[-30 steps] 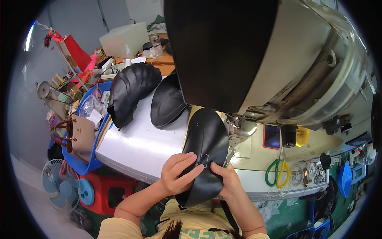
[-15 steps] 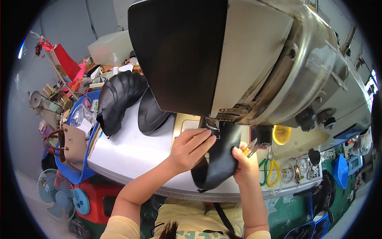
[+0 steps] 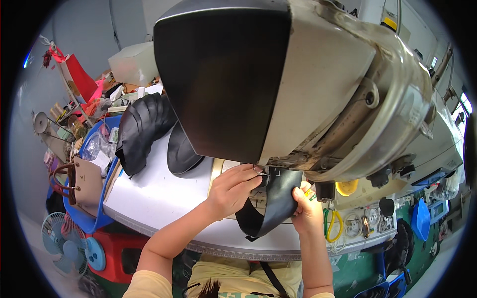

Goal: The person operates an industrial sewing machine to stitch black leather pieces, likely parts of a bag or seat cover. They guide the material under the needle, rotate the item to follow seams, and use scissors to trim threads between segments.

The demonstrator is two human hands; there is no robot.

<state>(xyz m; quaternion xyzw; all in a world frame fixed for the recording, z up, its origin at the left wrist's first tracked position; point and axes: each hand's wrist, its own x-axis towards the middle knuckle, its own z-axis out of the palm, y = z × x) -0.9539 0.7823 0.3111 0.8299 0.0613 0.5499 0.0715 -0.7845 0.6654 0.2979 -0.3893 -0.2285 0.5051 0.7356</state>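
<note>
A black leather piece point(image 3: 281, 202) curves in a loop under the head of the sewing machine point(image 3: 323, 84). My right hand point(image 3: 308, 214) grips its right edge, thumb on top. Thread snips point(image 3: 309, 193) with yellow and green handles are tucked in the same hand, their blades out of sight. My left hand point(image 3: 230, 192) is closed, its fingertips drawn together beside the presser foot point(image 3: 263, 174), left of the leather. Whatever those fingertips pinch is too small to make out. The machine head covers part of the needle area.
Stacked black leather pieces point(image 3: 144, 126) and a rounded one point(image 3: 184, 151) lie left on the white table point(image 3: 154, 186). A blue bin point(image 3: 94, 221) holds a beige handbag point(image 3: 89, 181). Right are a yellow dish point(image 3: 347, 187), yellow-handled scissors point(image 3: 337, 227) and bobbins point(image 3: 354, 225). A fan point(image 3: 69, 248) stands lower left.
My left fingers have come off the leather and closed together by the presser foot. The snips' blades no longer show above my right hand. The whole view has shifted slightly.
</note>
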